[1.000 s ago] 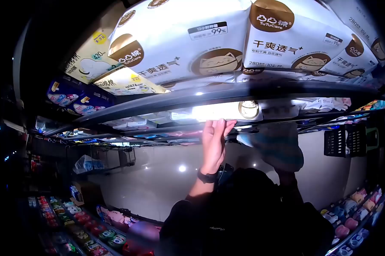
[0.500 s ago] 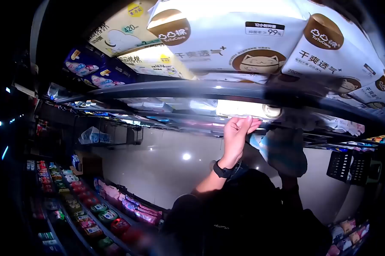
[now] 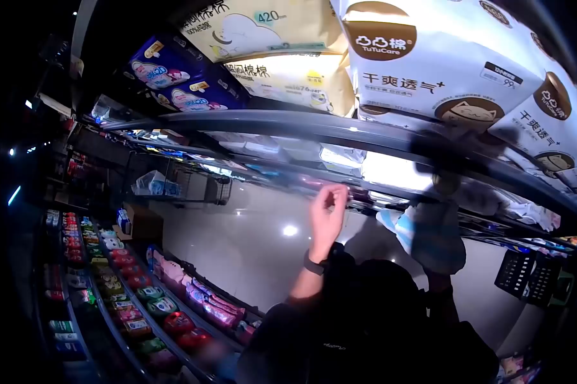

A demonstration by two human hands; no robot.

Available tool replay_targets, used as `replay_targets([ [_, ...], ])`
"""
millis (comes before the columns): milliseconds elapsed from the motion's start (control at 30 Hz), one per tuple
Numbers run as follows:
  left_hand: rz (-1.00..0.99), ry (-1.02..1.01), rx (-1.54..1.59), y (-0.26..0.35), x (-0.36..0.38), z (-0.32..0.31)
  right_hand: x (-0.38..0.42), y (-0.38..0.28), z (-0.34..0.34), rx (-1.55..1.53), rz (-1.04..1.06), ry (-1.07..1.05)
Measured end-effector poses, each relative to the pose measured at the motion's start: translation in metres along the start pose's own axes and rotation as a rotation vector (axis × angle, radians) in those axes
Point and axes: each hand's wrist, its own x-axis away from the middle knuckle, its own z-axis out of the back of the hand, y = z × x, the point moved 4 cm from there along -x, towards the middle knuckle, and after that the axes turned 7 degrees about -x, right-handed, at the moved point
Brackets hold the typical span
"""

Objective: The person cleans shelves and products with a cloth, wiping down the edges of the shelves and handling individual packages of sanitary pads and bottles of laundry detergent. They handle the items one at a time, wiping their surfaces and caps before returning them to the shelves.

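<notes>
My left hand (image 3: 327, 206), with a dark watch on its wrist, is raised just below the shelf edge (image 3: 250, 121). Its fingers are curled in towards the thumb, and nothing shows in them. To its right, a blue-and-white striped cloth (image 3: 437, 238), largely in shadow, covers my right hand, whose fingers are hidden; the forearm comes up from below into the cloth. Packs on a lower shelf, including a brightly lit white pack (image 3: 396, 171), lie behind and above both hands.
Large white TuTuCare packs (image 3: 442, 61), cream packs (image 3: 282, 77) and dark blue packs (image 3: 202, 96) fill the upper shelf. Opposite stand shelves of red and green containers (image 3: 163, 306). A carton (image 3: 144, 222) sits on the floor; a black crate (image 3: 525, 275) is at right.
My left hand has moved left and slightly down, away from the white pack's edge. The view has turned, so the shelf goods appear farther right. The cloth stays at nearly the same place in view.
</notes>
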Motion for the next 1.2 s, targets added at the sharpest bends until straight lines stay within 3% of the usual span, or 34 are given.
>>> replay_targets([
  [67,-0.405,0.207,-0.514,0.025,-0.023,0.039,-0.003,-0.006,-0.009,-0.005,0.005,-0.002],
  [133,-0.608,0.387,-0.801,0.061,-0.050,0.070,-0.003,-0.014,-0.019,-0.010,0.014,0.000],
  [333,-0.729,0.122,-0.817,0.064,-0.098,0.085,0.005,-0.046,-0.050,0.000,0.001,0.045],
  [433,-0.634,-0.059,-0.805,0.065,-0.113,0.084,0.009,-0.066,-0.066,0.019,-0.008,0.081],
  [1200,-0.815,-0.151,-0.732,0.059,-0.134,0.104,0.017,-0.147,-0.172,0.048,-0.041,0.246],
])
